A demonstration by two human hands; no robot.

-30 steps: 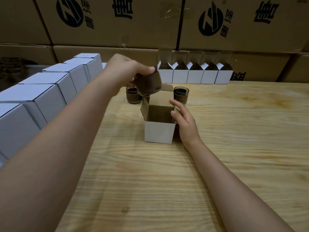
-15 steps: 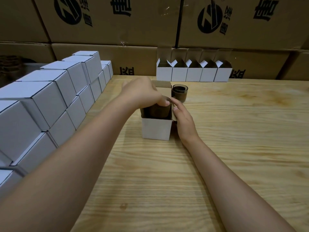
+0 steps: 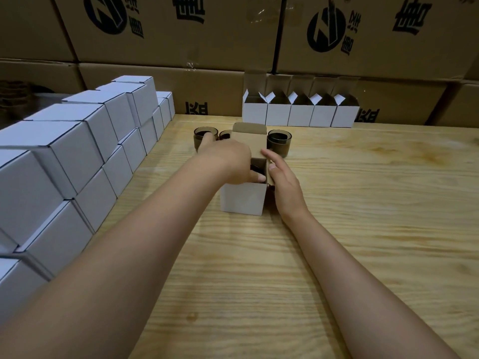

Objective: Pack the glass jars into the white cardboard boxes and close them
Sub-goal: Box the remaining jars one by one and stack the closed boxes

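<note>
An open white cardboard box [image 3: 243, 200] stands mid-table with its brown lid flap [image 3: 249, 141] upright at the back. A dark glass jar [image 3: 255, 167] sits inside it, mostly hidden. My left hand [image 3: 228, 161] lies over the box's left side, thumb down in the opening on the jar and fingers stretched out beyond the box. My right hand [image 3: 283, 180] rests with straight fingers against the box's right flap. Three more dark jars stand behind the box: one at the left [image 3: 201, 137], one half hidden [image 3: 225, 134], one at the right [image 3: 279, 143].
Several open white boxes [image 3: 300, 115] line the table's back edge. Closed white boxes [image 3: 77, 141] are stacked in steps along the left side. Large brown cartons [image 3: 181, 35] form a wall behind. Bare wooden table [image 3: 363, 203] spreads to the right and front.
My left hand carried the jar down into the box and let it sink inside; its fingers have since spread out over the box's left side. My right hand stayed at the right flap.
</note>
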